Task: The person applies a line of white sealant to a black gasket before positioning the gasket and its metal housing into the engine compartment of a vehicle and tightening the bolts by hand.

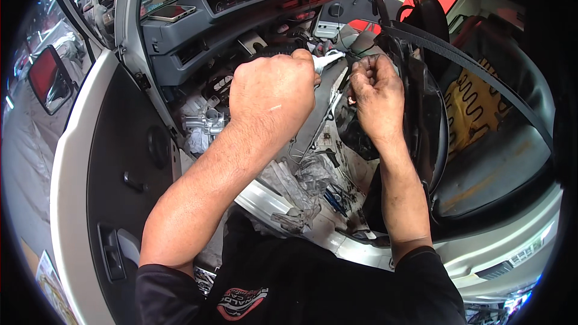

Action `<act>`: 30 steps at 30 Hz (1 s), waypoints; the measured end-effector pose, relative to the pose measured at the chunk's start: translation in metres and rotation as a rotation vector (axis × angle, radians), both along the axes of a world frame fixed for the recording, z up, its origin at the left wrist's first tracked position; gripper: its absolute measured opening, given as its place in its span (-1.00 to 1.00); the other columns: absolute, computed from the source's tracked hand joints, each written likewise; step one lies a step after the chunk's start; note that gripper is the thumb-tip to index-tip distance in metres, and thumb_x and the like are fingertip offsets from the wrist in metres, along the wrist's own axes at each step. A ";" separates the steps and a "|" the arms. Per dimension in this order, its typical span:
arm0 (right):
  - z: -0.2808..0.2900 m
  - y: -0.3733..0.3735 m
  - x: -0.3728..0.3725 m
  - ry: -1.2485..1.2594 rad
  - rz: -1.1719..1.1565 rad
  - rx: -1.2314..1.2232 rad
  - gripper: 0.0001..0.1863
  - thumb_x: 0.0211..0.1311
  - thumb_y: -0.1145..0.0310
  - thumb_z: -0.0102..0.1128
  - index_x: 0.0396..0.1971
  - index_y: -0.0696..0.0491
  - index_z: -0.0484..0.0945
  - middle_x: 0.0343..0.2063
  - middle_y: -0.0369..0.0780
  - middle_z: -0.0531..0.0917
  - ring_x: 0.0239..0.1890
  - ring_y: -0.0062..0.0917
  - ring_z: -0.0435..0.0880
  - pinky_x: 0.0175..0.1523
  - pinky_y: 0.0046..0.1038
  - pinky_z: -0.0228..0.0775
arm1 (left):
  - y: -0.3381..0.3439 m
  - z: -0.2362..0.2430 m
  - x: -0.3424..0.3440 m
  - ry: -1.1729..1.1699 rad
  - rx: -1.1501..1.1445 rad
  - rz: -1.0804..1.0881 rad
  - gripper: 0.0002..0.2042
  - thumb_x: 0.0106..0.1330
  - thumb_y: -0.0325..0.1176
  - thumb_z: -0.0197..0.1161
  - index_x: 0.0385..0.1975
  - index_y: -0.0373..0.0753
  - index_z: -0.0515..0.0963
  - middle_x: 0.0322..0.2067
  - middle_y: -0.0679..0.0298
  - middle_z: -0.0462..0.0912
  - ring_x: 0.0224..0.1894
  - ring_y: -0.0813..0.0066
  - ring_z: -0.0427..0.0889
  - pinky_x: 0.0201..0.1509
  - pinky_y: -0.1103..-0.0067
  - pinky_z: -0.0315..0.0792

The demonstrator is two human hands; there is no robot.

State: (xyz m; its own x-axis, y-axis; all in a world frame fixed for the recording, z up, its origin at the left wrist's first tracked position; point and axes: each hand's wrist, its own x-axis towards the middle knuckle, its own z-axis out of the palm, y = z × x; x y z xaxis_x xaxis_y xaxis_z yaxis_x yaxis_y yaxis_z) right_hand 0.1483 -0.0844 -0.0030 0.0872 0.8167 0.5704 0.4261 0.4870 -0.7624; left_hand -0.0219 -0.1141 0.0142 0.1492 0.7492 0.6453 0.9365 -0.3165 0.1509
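Observation:
My left hand (271,87) is closed around a white object (327,60) with a narrow tip, above the van's cab floor. To its right, my right hand (376,93) has its fingers curled together; what they may hold is too small or hidden to make out. Beneath my hands lie a grey panel (304,138), crumpled greyish rags (289,189) and blue-handled tools (334,201). A silver metal part (211,121) sits to the left, partly behind my left forearm.
An open door (102,168) with a side mirror stands at left. The dashboard (180,36) spans the top, with a phone (171,13) on it. A worn seat (494,162) with exposed springs is at right, crossed by a dark strap (481,72). The sill (319,232) runs below.

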 end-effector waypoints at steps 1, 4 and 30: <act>-0.002 0.001 0.001 0.003 0.004 -0.006 -0.87 0.20 0.45 0.15 -0.41 0.18 0.42 -0.61 -0.31 0.53 -0.57 -0.70 0.50 -0.40 -0.57 0.40 | 0.001 0.000 0.002 0.001 -0.006 -0.006 -0.75 0.20 -0.19 0.28 -0.48 -0.27 0.53 -0.59 0.10 0.64 -0.43 0.14 0.68 -0.38 0.29 0.53; -0.003 0.002 0.001 0.011 -0.005 -0.004 -0.88 0.19 0.45 0.14 -0.42 0.17 0.42 -0.61 -0.30 0.53 -0.56 -0.70 0.50 -0.40 -0.57 0.40 | 0.004 -0.002 0.007 0.014 -0.004 -0.004 -0.76 0.20 -0.20 0.28 -0.49 -0.26 0.53 -0.57 0.13 0.64 -0.42 0.15 0.69 -0.37 0.30 0.53; 0.004 0.002 -0.002 0.047 0.036 -0.046 -0.90 0.20 0.48 0.14 -0.41 0.18 0.42 -0.61 -0.30 0.53 -0.57 -0.70 0.53 -0.41 -0.57 0.43 | 0.009 -0.004 0.005 0.141 0.051 0.034 -0.83 0.15 -0.26 0.30 -0.47 -0.23 0.56 -0.54 0.19 0.67 -0.46 0.25 0.69 -0.43 0.38 0.53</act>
State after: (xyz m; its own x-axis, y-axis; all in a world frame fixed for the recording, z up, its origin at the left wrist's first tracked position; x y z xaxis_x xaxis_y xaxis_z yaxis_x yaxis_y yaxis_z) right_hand 0.1460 -0.0827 0.0009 0.0830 0.8450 0.5283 0.3716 0.4657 -0.8032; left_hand -0.0169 -0.1050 0.0097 0.2163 0.7219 0.6573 0.9576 -0.2880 0.0012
